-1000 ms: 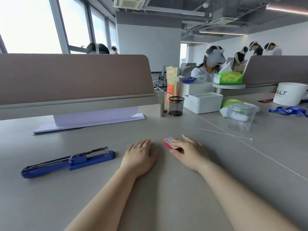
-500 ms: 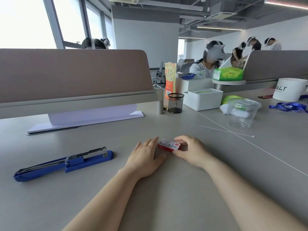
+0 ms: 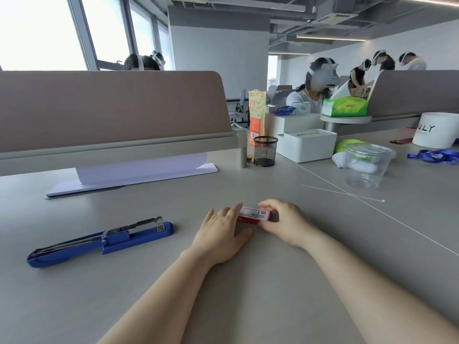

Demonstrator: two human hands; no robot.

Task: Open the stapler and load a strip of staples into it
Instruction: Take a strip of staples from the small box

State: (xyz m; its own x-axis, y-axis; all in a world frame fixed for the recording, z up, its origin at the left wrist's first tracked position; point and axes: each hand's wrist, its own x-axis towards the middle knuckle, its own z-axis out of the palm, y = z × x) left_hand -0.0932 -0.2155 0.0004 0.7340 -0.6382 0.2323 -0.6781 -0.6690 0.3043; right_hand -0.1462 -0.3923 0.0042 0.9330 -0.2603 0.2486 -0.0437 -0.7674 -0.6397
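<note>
Grey desk (image 3: 248, 294), head view. Right hand (image 3: 285, 222) holds a small red and white staple box (image 3: 253, 214) on the desk top, fingers curled over its far edge and thumb at the near right corner. Left hand (image 3: 221, 234) lies palm down and flat, fingers spread a little, holding nothing, with the fingertips touching the box's left end. The box sits on the desk between the two hands, closed as far as can be seen. Blue stapler (image 3: 99, 242) lies well to the left of the hands, opened out flat, metal staple rail raised off the blue base, nobody touching it. No loose staple strip visible. Further back: a black mesh pen cup (image 3: 265, 151) near the divider post, a white box (image 3: 308, 144) beside it, a clear plastic tub (image 3: 367, 166) to the right, a thin white stick (image 3: 342, 193) lying on the desk near the tub, a white sheet of paper (image 3: 139, 173) under the desk divider (image 3: 111, 108).
</note>
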